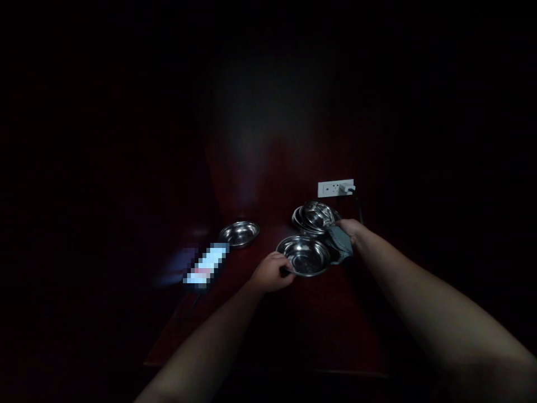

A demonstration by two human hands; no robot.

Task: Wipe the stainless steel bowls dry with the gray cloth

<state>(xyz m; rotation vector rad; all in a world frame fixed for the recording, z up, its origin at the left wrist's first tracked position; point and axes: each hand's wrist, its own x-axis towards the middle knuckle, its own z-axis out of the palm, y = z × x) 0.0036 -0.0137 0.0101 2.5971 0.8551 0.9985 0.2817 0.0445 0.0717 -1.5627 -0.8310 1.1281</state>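
My left hand [274, 272] is closed on the near left rim of a shiny steel bowl [304, 257], tilted a little toward me. At the bowl's right side, my right hand [349, 228] grips a grey-green cloth [340, 245], which hangs against the rim. Its fingertips are partly hidden by the cloth. Just behind the held bowl sits a pile of steel bowls [318, 215], nested and leaning. Off to the left, a single steel bowl [239, 233] rests on the dark red table.
A lit phone [206, 267], its screen blurred out, lies on the left of the table [268, 347], with a cable near it. On the back wall is a white socket plate [334, 188] with a plug and a dark cord. The surroundings are very dark.
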